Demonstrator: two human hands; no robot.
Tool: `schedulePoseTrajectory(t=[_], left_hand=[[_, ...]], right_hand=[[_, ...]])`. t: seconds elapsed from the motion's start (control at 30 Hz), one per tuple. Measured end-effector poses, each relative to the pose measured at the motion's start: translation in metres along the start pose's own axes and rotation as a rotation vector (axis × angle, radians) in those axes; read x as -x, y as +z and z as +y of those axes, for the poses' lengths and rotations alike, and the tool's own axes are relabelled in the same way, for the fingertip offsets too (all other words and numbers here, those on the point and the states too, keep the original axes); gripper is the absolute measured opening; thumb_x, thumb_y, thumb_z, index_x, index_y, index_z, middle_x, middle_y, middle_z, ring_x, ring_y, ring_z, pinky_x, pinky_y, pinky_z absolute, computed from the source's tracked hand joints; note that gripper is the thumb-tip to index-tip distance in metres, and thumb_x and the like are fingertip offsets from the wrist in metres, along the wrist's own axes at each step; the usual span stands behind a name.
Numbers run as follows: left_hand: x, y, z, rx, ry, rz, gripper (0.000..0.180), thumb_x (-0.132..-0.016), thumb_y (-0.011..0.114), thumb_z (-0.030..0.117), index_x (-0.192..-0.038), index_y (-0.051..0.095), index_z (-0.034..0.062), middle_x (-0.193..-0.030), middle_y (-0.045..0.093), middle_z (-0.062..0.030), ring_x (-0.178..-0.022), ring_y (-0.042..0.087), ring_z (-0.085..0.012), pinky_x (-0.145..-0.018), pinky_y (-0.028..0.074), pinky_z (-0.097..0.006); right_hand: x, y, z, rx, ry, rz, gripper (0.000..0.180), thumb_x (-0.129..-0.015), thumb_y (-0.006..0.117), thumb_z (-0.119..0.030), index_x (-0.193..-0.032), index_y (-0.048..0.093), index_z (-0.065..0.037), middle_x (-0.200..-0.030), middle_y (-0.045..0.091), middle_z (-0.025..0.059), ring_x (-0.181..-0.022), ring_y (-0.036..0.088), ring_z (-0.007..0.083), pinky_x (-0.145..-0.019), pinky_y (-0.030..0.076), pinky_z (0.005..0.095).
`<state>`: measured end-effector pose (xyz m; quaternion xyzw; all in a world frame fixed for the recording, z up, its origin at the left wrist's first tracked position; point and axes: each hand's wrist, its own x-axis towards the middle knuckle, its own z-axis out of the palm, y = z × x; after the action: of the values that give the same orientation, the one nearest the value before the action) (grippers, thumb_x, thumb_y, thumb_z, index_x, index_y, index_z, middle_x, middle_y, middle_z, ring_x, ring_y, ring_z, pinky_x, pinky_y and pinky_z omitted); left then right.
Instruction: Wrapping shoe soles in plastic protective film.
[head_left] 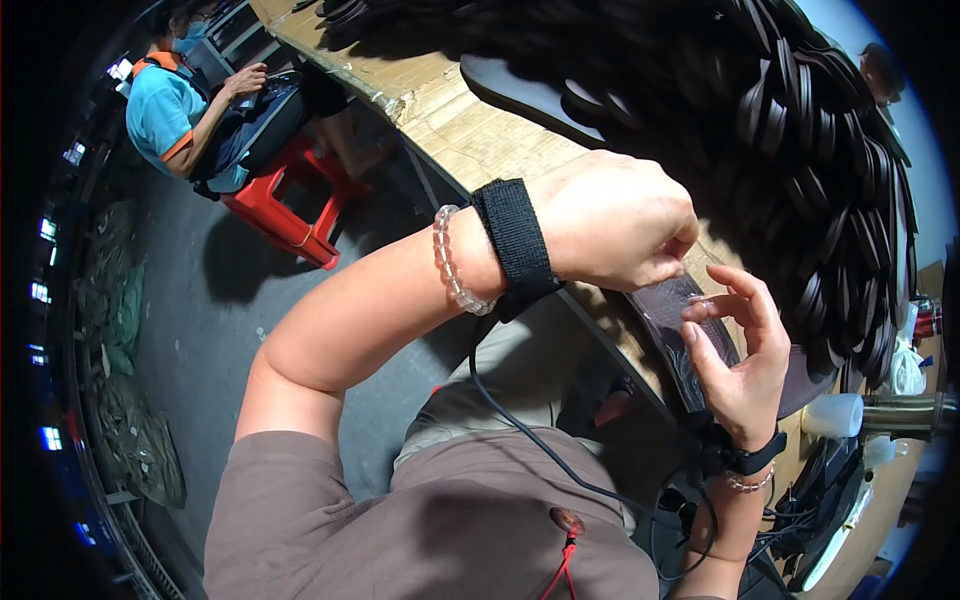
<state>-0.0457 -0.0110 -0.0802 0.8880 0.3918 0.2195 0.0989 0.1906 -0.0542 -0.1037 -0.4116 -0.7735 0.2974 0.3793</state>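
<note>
My left hand (625, 220) reaches across the table's near edge with its fingers curled in and pressed together. Whatever is in that pinch, if anything, is hidden or too small to make out. To its right, my right hand (745, 345) has thumb and fingers bent but apart, and nothing plain shows between them. Beneath both hands lies a dark, textured, sole-shaped piece (665, 308) at the table edge, with pale thread-like wisps on it. A large heap of dark shoe soles or insoles (770, 170) rises just beyond.
Brown cardboard (450, 110) covers the table. At the right are a white roll (833, 414), a metal cylinder (900, 413) and dark cables (800, 515). A co-worker (175, 120) in a blue shirt sits on a red stool (300, 200) at the left. Crumpled bags (130, 440) line the floor.
</note>
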Motion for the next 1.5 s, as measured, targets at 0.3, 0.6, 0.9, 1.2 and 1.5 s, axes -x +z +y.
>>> schedulePoseTrajectory(t=[0.3,0.6,0.9,1.2,1.5], left_hand=[[-0.002,0.002,0.000,0.037,-0.030,0.052,0.017,-0.080,0.072,0.020,-0.084,0.081,0.0068,-0.080,0.075,-0.0160,-0.079,0.075,-0.0336,-0.074,0.061,-0.041],[-0.001,0.004,-0.002,0.030,-0.038,0.059,0.022,-0.086,0.076,0.028,-0.089,0.080,0.0064,-0.080,0.075,-0.0139,-0.077,0.074,-0.0329,-0.072,0.059,-0.041],[-0.003,0.008,-0.006,0.051,-0.060,0.033,0.022,-0.087,0.076,0.026,-0.090,0.080,0.0050,-0.082,0.076,-0.0138,-0.080,0.075,-0.0331,-0.074,0.059,-0.042],[-0.004,0.007,-0.006,0.060,-0.076,0.011,0.023,-0.086,0.076,0.027,-0.091,0.080,0.0050,-0.083,0.076,-0.0141,-0.080,0.075,-0.0333,-0.075,0.060,-0.041],[-0.006,0.003,-0.004,0.087,-0.081,0.017,0.024,-0.088,0.075,0.028,-0.093,0.080,0.0050,-0.086,0.077,-0.0152,-0.083,0.076,-0.0340,-0.077,0.061,-0.041]], right_hand=[[-0.009,0.000,0.002,0.292,-0.367,0.017,0.022,-0.079,0.073,0.005,-0.099,0.072,-0.004,-0.089,0.072,0.0081,-0.087,0.072,0.0263,-0.106,0.049,0.0461],[-0.019,0.008,-0.005,0.325,-0.446,0.004,0.017,-0.079,0.075,0.004,-0.094,0.070,-0.004,-0.084,0.071,0.0076,-0.084,0.070,0.0266,-0.102,0.051,0.0466],[-0.019,-0.002,-0.008,0.168,-0.040,0.036,0.033,-0.088,0.073,-0.019,-0.111,0.066,0.003,-0.095,0.071,0.0168,-0.091,0.071,0.0285,-0.086,0.054,0.0380],[-0.024,0.001,0.000,0.279,-0.247,-0.041,0.017,-0.079,0.083,-0.003,-0.092,0.072,-0.002,-0.086,0.070,0.0123,-0.081,0.068,0.0300,-0.077,0.053,0.0382],[-0.029,0.013,-0.002,0.335,-0.536,0.045,0.023,-0.075,0.087,0.000,-0.093,0.074,-0.005,-0.078,0.067,0.0084,-0.074,0.066,0.0253,-0.069,0.050,0.0350]])
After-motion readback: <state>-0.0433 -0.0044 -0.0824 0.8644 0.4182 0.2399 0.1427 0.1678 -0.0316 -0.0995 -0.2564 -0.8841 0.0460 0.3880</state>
